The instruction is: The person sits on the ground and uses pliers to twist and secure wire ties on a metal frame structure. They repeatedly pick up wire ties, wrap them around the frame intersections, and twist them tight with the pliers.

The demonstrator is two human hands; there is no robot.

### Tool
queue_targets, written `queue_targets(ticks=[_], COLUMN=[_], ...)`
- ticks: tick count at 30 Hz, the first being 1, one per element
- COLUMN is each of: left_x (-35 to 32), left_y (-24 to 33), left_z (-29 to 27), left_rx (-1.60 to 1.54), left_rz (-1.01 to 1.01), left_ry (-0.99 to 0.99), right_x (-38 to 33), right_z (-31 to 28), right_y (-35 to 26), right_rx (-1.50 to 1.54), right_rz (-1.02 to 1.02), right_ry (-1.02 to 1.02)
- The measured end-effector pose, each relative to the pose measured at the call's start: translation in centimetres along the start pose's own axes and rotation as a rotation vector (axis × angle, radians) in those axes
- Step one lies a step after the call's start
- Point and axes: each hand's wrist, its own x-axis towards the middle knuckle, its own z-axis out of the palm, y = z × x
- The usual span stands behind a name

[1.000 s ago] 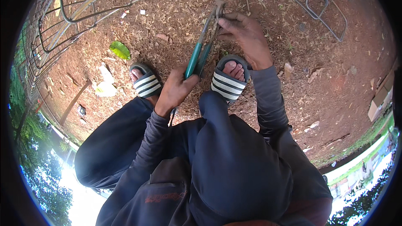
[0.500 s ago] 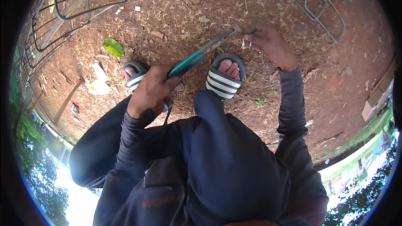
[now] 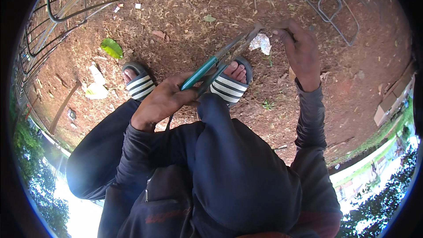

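My left hand point(image 3: 165, 99) is wrapped round the teal handles of long pincers point(image 3: 205, 71). Their two handles stand a little apart, and the metal head points up and right over the ground. Beside the head, my right hand point(image 3: 302, 46) is closed, with thumb and forefinger drawn together. Whether a thin piece lies between those fingers and the head, I cannot make out. A crumpled whitish scrap point(image 3: 261, 43) shows just below the pincers' head, next to my right fingertips. My right foot, in a striped sandal point(image 3: 229, 87), is under the pincers' handles.
A metal wire frame point(image 3: 53, 17) curves along the left and top. Bent rods in a looped shape point(image 3: 330, 6) lie at upper right. Dry litter covers the reddish soil, with a green leaf point(image 3: 111, 48) and pale scraps point(image 3: 97, 91) at left. Cardboard point(image 3: 387, 105) lies at far right.
The pincers' handles have spread, so both now show. My right hand has moved right and turned, away from the pincers' head, uncovering the whitish scrap.
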Motion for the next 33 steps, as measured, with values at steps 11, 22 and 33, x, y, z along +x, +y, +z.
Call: queue_targets(ticks=[11,22,33], left_x=[3.1,3.2,5.0], left_y=[-1.6,-3.9,1.9], left_z=[5.0,-0.2,0.0], left_rx=[-0.649,-0.227,0.884], left_rz=[-0.082,0.078,0.651], left_ry=[-0.147,0.374,0.733], right_x=[-2.8,-3.4,-2.7], right_z=[4.6,-0.3,3.0], right_y=[-6.5,-1.1,-4.3], right_rx=[-0.041,0.838,0.584], right_rz=[0.215,0.434,0.317], right_ry=[0.224,0.299,-0.043])
